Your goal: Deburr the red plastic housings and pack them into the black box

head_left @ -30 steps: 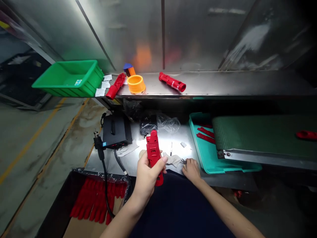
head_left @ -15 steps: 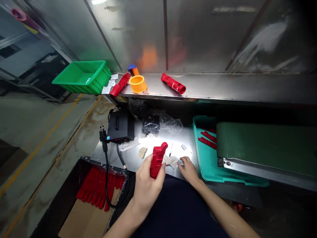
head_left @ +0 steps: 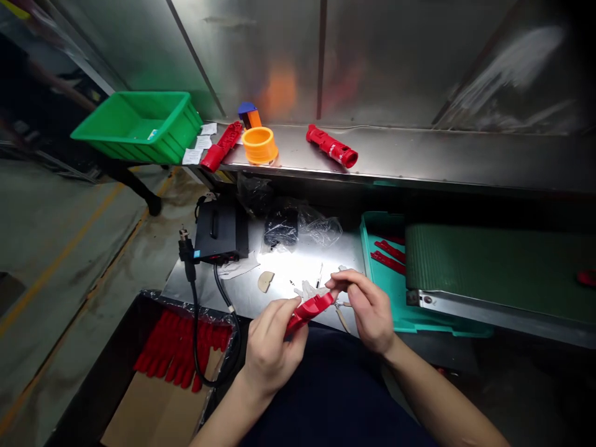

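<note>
My left hand [head_left: 270, 344] grips a red plastic handle part [head_left: 310, 309] near my lap, its far end tilted up to the right. My right hand [head_left: 365, 305] has its fingers curled and pinches at the part's far tip; something thin hangs under that hand, too small to name. Just beyond the hands, small white bits [head_left: 307, 288] and a thin tool [head_left: 320, 274] lie on the brightly lit steel bench [head_left: 242, 298].
A black box [head_left: 216, 231] with a cable, plastic bags [head_left: 298, 225], a teal tray [head_left: 386, 298] holding red strips and a green conveyor belt [head_left: 493, 267] sit on the bench. The upper shelf [head_left: 419, 161] carries red handles, an orange ring [head_left: 259, 144] and a green bin [head_left: 139, 127]. A box of red parts [head_left: 179, 347] stands lower left.
My left hand tilted the red part from upright down toward the right. My right hand rose off the bench and came to pinch the part's tip.
</note>
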